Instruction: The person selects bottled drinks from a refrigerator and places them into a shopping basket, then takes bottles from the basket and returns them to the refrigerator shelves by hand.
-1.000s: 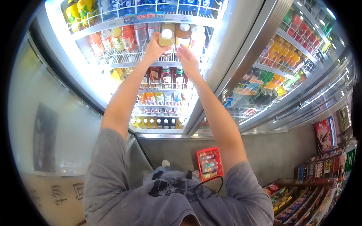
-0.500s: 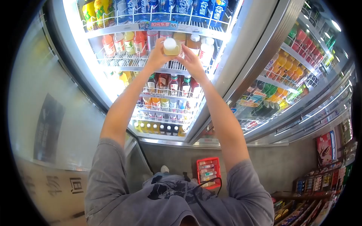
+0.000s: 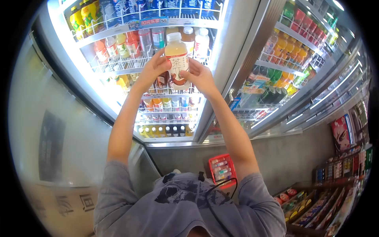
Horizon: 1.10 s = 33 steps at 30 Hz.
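Observation:
A bottle [image 3: 177, 63] with a white cap, pale yellow drink and a cream label with large dark characters stands upright between my hands, in front of the open fridge's shelves. My left hand [image 3: 154, 69] grips its left side, thumb on the label's edge. On its right side, my right hand [image 3: 199, 78] is closed round it with the thumb across the label. Behind it, a shelf [image 3: 118, 69] carries bottles, among them an amber one [image 3: 188, 39] and a white-capped pale one [image 3: 201, 42].
The open glass door [image 3: 59, 130] is at the left. A closed glass-door fridge [image 3: 280, 59] stands at the right. A red basket [image 3: 234, 168] holding several bottles sits on the grey floor [image 3: 272, 158]. Snack racks [image 3: 312, 205] are at the lower right.
The bottle, seen mostly from its cap before, is now upright and lower, its label facing me. My right hand, first apart from it, has closed on it. The view has shifted slightly.

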### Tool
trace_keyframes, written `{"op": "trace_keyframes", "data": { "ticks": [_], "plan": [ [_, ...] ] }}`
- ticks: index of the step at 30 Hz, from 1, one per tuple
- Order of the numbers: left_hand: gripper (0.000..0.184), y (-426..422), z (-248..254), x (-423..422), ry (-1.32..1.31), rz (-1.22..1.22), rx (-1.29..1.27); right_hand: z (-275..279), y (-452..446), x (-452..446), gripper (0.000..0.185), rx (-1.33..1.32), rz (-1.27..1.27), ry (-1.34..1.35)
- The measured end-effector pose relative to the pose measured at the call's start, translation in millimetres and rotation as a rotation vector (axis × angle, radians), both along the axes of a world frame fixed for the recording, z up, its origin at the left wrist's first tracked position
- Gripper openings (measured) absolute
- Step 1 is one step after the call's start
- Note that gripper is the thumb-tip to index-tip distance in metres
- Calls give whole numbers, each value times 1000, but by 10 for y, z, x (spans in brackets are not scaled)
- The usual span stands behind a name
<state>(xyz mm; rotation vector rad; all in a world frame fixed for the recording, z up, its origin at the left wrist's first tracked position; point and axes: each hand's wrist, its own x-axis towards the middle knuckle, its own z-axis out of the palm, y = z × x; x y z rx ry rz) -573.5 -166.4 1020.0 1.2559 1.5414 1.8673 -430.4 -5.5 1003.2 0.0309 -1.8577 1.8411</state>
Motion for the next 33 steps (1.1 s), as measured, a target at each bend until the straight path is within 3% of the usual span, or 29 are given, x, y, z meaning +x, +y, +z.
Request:
{"op": "trace_keyframes", "data": {
  "ticks": [7,10,15,19,25,33],
  "plan": [
    [78,83,-152,170,-57,-144,-83,20,-117,415,70,-107,-40,56],
    [91,154,-154,309,-23,-298,-64,-24,-132,571,70,-187,-62,107],
    [93,398,-284,551,-50,-429,-77,-88,-172,1006,69,-234,-208,97],
    [89,561,-433,1088,-82,-517,-90,-271,-147,1554,70,-242,-326,66],
    [59,836,-855,2126,-236,-494,-40,-646,-36,2437,68,-353,-481,91],
    [65,1130,-1546,3333,-221,-695,-400,-1367,-196,3869,62,-452,-709,9]
  ]
}}
